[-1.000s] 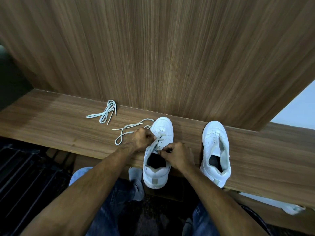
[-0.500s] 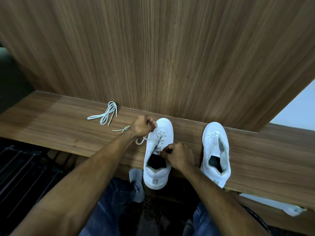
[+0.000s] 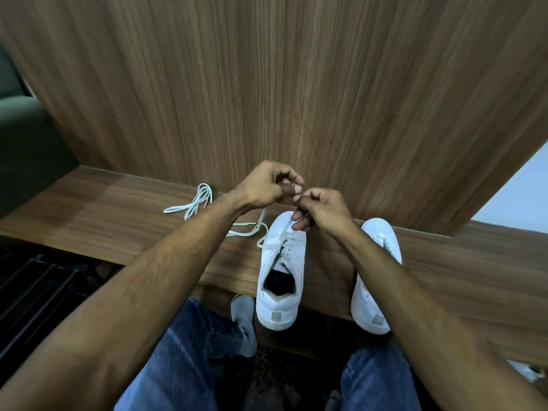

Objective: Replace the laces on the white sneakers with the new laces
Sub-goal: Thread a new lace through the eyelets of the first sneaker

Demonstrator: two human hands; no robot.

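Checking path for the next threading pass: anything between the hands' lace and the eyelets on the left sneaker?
Nothing visible blocks it. Left hand and right hand pinch the lace above the left sneaker's toe; its eyelet rows lie uncovered below. The spare lace bundle lies off to the left.

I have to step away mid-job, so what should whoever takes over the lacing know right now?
Left hand and right hand: both raised above the toe of the left sneaker, fingers pinching the ends of the lace threaded in it.
Left sneaker: on the wooden ledge, lace through the lowest eyelets only, slack trailing to its left.
Right sneaker: beside it on the ledge, apparently unlaced, partly hidden by the right arm.
Spare lace: bundled on the ledge, further left.
Left to do: finish lacing the left sneaker, then lace the right one.
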